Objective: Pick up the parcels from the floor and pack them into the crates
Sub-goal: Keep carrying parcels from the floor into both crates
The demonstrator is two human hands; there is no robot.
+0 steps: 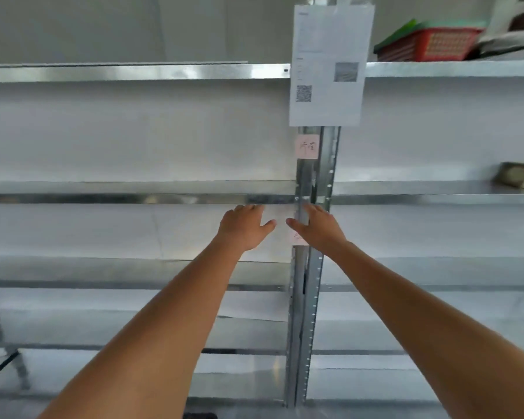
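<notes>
1. Head view: both arms stretch forward to the frame's middle, toward a metal shelf (133,189).
2. The left hand (244,226) is spread flat, palm away, thumb pointing right; its fingers (248,208) reach the shelf's front edge and grasp nothing.
3. The right hand (318,228) is likewise loose and empty, thumb pointing left, its fingers lying against the upright post (307,297).
4. No parcel or crate shows near the fingers; where they are cannot be told.
5. A printed sheet (330,65) hangs on the post at upper centre-right.
6. A red basket (430,45) sits on the top shelf, upper right.
</notes>
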